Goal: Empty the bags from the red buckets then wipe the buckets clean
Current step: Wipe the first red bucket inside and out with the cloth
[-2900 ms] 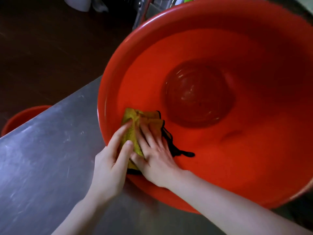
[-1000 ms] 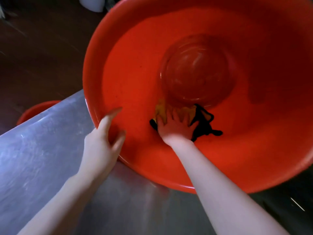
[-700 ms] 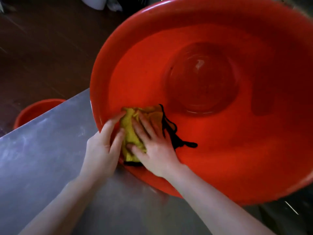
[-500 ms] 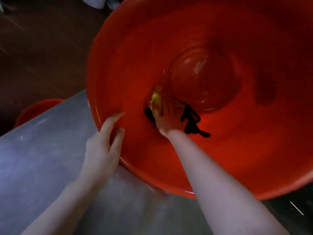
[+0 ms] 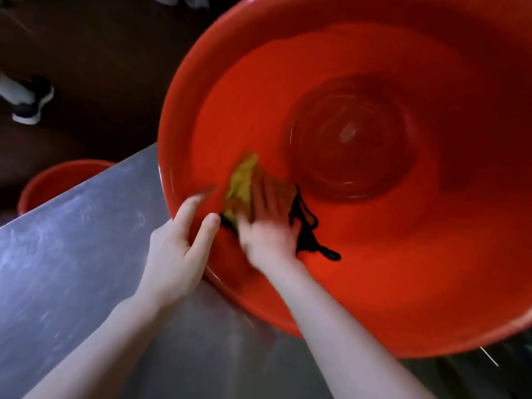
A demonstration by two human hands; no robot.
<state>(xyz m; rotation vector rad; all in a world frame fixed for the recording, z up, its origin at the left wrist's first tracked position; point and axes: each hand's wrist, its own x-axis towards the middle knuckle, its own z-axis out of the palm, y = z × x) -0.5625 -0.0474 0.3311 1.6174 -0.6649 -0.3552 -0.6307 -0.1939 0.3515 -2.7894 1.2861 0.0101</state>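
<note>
While my left hand is gripping the red bucket by its rim, my flat right hand is pressing a yellow cloth over the bagless wall, wiping seemingly midway.

The large red bucket is smooth, glossy plastic. Its inner wall catches soft highlights, and its round bottom shows faint concentric rings and a shine. The yellow cloth is soft, matt fabric with black edging that trails loose. The table is brushed metal, dully shiny and scuffed with pale streaks. The second red bucket looks like the same plastic.
</note>
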